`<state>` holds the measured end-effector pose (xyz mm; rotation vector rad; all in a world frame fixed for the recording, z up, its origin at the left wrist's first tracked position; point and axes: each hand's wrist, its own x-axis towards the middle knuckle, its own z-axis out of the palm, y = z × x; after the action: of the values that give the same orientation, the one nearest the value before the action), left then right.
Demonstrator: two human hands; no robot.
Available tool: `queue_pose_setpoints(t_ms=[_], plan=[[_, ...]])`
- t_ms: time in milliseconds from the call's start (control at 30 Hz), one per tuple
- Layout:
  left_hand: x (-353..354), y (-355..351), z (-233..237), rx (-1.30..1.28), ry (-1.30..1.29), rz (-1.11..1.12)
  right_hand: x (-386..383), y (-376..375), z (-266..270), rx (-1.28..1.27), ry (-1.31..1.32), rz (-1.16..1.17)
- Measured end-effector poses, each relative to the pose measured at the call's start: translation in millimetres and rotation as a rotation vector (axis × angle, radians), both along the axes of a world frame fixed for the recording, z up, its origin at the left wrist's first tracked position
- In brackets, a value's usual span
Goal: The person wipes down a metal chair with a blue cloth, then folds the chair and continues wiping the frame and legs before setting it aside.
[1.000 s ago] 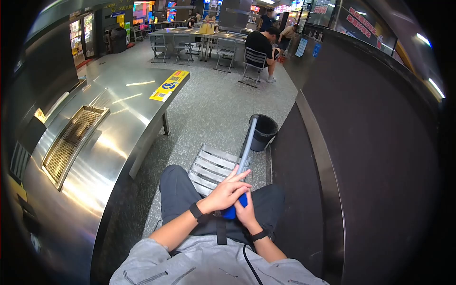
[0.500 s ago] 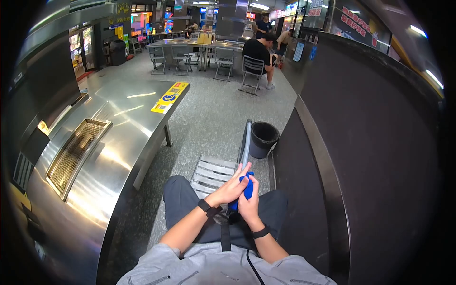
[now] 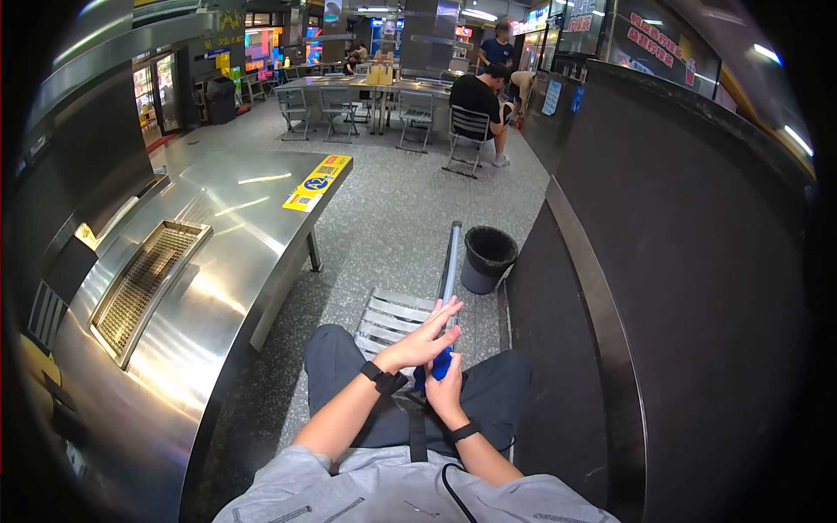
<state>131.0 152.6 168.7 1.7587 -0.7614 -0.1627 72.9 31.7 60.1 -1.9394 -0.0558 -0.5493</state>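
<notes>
Gripping the blue cloth (image 3: pixel 442 363): done with the right hand (image 3: pixel 445 394) alone, curled around the bunch, at the near right corner of the slatted chair (image 3: pixel 384 324).
Left hand (image 3: pixel 425 343): held open at the chair's near right edge, fingers stretched and thumb out, partly over the cloth; cannot tell whether touching it with the palm.
Cloth folds: mostly hidden by the hands; full shape impossible to tell.
Left thumb and fingers: spread wider than half a second ago, with the blue patch now lower, closer in to the right hand.
Load on the hands: judged now to rest with the right hand only, leaving the left free of any hold and the cloth secure on one side.
Grey tube (image 3: pixel 451 261): rising along the chair's right edge, just beyond the left fingertips.
Black bin (image 3: pixel 486 275): on the floor, beyond the chair and to its right.
Steel tabletop (image 3: pixel 231 261): left of the chair, with a mesh grill (image 3: pixel 148 288) set in.
Dark panel (image 3: pixel 697 261): right of the chair, past the bin.
Seated person (image 3: pixel 475 91): well beyond the chair.
</notes>
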Motion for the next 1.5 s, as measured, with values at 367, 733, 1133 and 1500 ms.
queue_pose_setpoints(t_ms=[367, 733, 1133, 1500], plan=[[3, -36, -6, 0.037, -0.088, 0.011, 2, -28, 67, 0.083, -0.167, 0.01], [-7, -28, 0, 0.047, -0.21, 0.117, 5, -31, 11, -0.007, 0.132, 0.081], [33, -5, 2, 0.114, -0.234, 0.046, 40, -16, 28, 0.089, 0.03, 0.177], [86, -1, -18, -0.078, -0.026, -0.041, 70, -3, -7, -0.094, 0.1, 0.064]])
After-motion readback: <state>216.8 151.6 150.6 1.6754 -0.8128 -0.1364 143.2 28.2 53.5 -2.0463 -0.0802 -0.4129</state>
